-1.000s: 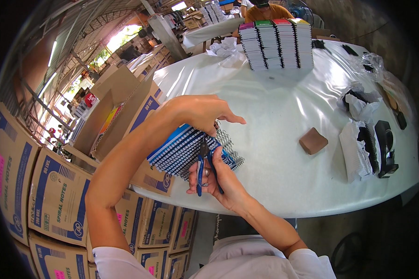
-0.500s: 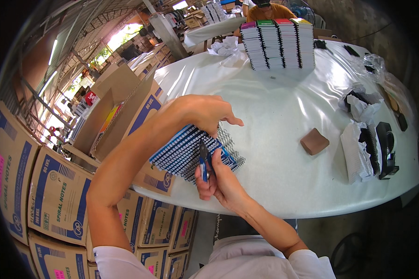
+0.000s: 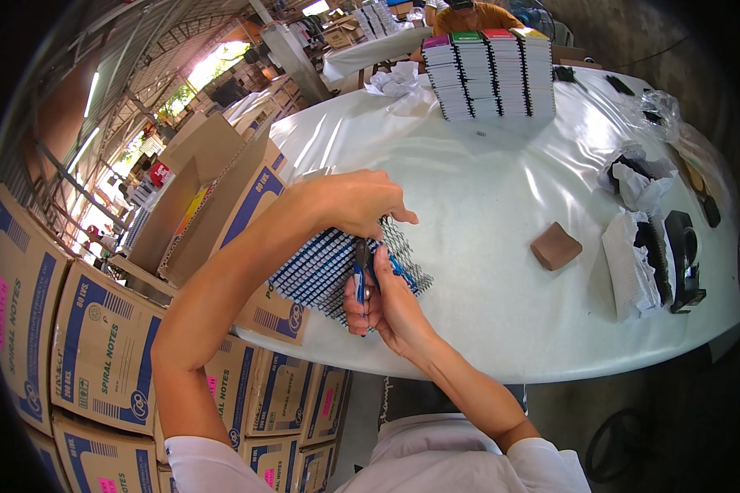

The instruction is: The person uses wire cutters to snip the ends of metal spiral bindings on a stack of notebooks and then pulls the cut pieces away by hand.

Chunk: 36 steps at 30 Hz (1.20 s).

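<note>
A stack of spiral notebooks (image 3: 311,269) lies on the table in front of me, rows of wire coils facing up and blue covers showing between them. Over its far side bends my left hand (image 3: 368,202), index finger stretched out and the other fingertips closed at the coil ends, partly hidden. My right hand (image 3: 393,302) is wrapped round blue-handled pliers (image 3: 360,271). Their dark jaws point away from me, at the coils just below my left fingers. Loose-looking wire coil ends (image 3: 409,248) stick out on the stack's right side.
The white-covered table (image 3: 469,329) holds a brown block (image 3: 556,246), a black tape dispenser (image 3: 682,263) and crumpled paper wrapping (image 3: 626,267) at right. Tall notebook stacks (image 3: 506,78) stand at the back, near a co-worker (image 3: 485,15). An open carton (image 3: 222,197) and stacked cartons (image 3: 107,345) are at left.
My left hand has shifted slightly left, its index finger drawn in a little. The pliers have turned more upright, and my right fingers have closed further round the handles.
</note>
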Available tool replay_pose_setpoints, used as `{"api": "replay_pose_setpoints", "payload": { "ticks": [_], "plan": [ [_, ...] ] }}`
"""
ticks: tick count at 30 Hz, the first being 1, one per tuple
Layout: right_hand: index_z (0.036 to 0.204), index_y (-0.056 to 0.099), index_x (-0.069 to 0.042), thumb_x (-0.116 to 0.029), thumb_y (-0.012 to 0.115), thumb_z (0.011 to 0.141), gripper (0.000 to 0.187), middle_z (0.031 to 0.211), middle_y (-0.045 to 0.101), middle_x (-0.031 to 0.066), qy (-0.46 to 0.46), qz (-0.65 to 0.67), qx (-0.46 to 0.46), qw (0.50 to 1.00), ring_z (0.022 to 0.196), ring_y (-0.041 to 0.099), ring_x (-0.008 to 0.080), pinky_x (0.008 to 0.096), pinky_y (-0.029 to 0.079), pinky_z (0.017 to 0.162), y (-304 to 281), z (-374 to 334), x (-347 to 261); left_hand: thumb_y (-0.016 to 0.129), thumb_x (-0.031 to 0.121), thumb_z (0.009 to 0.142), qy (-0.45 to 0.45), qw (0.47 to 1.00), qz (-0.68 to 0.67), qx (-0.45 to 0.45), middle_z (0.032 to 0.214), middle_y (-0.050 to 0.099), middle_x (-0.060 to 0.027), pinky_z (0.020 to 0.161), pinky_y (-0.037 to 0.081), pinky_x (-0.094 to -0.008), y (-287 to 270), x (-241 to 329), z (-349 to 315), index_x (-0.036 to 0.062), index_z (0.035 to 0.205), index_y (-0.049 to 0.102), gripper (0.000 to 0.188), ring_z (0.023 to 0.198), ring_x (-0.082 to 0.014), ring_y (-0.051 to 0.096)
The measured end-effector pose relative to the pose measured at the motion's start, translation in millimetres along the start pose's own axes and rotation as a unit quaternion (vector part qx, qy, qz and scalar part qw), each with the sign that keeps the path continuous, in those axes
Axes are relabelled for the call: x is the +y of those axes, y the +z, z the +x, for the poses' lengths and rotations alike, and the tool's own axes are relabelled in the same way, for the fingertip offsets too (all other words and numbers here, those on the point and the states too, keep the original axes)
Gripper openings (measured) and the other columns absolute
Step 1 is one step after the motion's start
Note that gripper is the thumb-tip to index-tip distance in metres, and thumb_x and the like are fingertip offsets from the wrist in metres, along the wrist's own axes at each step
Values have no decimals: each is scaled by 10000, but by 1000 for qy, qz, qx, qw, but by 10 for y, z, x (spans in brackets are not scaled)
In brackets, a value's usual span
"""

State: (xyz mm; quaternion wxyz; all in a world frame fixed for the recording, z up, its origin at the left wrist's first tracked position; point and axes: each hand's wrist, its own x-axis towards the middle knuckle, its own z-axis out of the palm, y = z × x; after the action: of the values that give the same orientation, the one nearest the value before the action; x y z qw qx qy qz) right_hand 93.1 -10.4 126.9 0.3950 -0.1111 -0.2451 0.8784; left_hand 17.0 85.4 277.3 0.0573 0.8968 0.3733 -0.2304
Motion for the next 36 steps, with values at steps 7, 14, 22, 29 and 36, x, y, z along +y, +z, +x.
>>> {"api": "replay_pose_setpoints", "payload": {
  "ticks": [7, 14, 22, 29, 36],
  "plan": [
    [880, 562, -26, -671, 245, 944, 721, 648, 523, 62, -14, -33, -17, 999, 538, 516, 190, 317, 465, 526, -59, -51, 134, 677, 110, 772, 20, 996, -44, -72, 1218, 641, -106, 907, 492, -386, 52, -84, 133, 133, 1248, 626, 479, 1012, -349, 628],
    [947, 583, -8, -683, 218, 930, 767, 781, 642, 109, -13, -22, -4, 1000, 708, 660, 225, 365, 571, 698, -186, -60, 98, 663, 106, 775, -15, 990, -53, -127, 1222, 630, -145, 898, 493, -370, -89, 15, 166, 132, 1249, 625, 476, 1005, -342, 634],
    [946, 584, -6, -685, 225, 928, 768, 775, 642, 114, -5, -32, -9, 999, 677, 651, 221, 354, 564, 659, -148, -91, 63, 643, 129, 787, -7, 991, -37, -126, 1316, 574, -132, 957, 473, -364, 22, -105, 218, 114, 1260, 614, 473, 1131, -335, 591],
    [922, 589, -10, -672, 237, 942, 750, 760, 635, 110, 14, 45, -74, 996, 649, 639, 217, 345, 555, 634, -232, -15, 100, 637, 145, 812, -17, 987, -16, -161, 1332, 563, -134, 977, 458, -362, 62, -88, 278, 85, 1290, 584, 485, 1159, -324, 579],
    [913, 587, -18, -690, 243, 927, 755, 736, 612, 94, 30, 28, -38, 998, 624, 610, 217, 343, 542, 614, -252, -87, 156, 639, 146, 814, -53, 974, -5, -218, 1393, 508, -137, 1025, 419, -361, 62, 10, 393, 83, 1333, 545, 531, 1225, -313, 532]
  ]
}}
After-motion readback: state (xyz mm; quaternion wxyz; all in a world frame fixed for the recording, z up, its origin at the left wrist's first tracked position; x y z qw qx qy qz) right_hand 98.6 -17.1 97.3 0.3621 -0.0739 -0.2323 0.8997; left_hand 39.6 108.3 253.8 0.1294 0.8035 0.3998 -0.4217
